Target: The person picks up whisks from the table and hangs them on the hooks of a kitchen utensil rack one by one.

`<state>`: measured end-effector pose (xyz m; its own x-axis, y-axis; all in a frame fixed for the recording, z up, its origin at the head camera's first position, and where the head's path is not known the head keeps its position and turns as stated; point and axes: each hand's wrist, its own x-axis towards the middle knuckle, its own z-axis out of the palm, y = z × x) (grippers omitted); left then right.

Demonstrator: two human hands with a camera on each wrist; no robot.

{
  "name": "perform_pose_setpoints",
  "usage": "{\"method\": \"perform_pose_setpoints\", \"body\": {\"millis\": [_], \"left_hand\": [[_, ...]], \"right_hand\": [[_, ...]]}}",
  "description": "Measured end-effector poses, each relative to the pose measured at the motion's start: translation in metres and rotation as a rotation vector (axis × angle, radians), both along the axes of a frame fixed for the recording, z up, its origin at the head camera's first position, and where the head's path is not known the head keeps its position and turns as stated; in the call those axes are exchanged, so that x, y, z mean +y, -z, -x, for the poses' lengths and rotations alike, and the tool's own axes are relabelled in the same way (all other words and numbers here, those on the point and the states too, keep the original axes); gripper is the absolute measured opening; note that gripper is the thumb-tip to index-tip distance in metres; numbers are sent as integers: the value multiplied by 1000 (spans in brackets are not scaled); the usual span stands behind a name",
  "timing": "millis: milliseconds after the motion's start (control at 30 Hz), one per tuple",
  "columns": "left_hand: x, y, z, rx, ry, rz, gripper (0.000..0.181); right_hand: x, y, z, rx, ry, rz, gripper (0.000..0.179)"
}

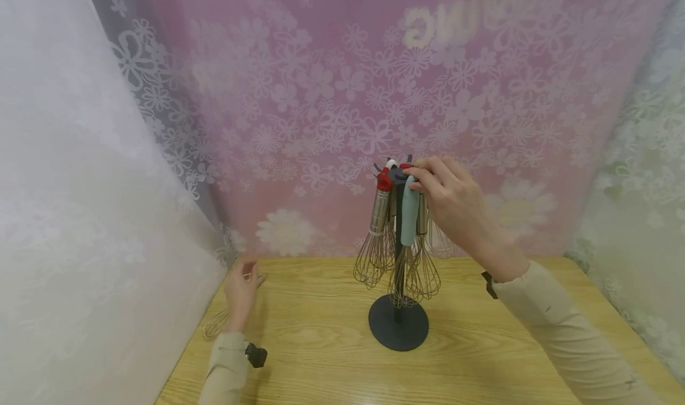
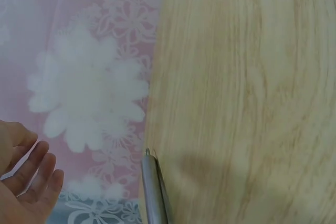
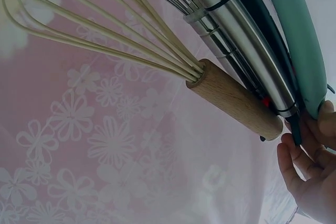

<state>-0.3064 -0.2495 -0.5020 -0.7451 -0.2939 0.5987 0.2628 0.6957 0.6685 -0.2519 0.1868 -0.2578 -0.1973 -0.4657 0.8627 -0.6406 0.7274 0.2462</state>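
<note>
A black whisk stand (image 1: 398, 330) holds several hanging whisks. My right hand (image 1: 455, 200) is at its top, pinching the upper end of a teal-handled whisk (image 1: 409, 214) beside the hooks. In the right wrist view, the thumb meets the teal handle (image 3: 302, 40), near a steel-handled whisk (image 3: 249, 45) and a wooden-handled whisk (image 3: 236, 100). At the table's left, my left hand (image 1: 241, 295) holds nothing, its fingers loosely bent. It overlaps a metal whisk (image 1: 216, 325) lying on the table; the left wrist view shows that whisk's steel handle (image 2: 153, 187) apart from the fingers.
The wood-grain table (image 1: 316, 357) meets a pink flowered curtain (image 1: 321, 214) at its back edge. A white curtain (image 1: 96, 214) hangs along the left side, another pale one (image 1: 637, 214) along the right. A red-topped whisk (image 1: 381, 206) hangs on the stand's left.
</note>
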Motion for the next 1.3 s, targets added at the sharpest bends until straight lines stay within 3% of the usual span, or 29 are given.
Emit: {"method": "perform_pose_setpoints", "body": {"millis": [67,367,767,1067,1300], "left_hand": [[-3,2,1,-18,4,18,13],[-13,13,1,-219,6,100,22],[-31,35,2,-304,-6,229,24],[-44,45,3,-413,-25,248,25],[-49,51,4,-410,-1,266,23]], "right_hand": [[0,1,0,6,4,0,22],[0,1,2,36,4,-1,25],[0,3,3,46,7,-11,30],[1,4,3,30,9,-7,29],[1,4,4,38,14,-9,29]]}}
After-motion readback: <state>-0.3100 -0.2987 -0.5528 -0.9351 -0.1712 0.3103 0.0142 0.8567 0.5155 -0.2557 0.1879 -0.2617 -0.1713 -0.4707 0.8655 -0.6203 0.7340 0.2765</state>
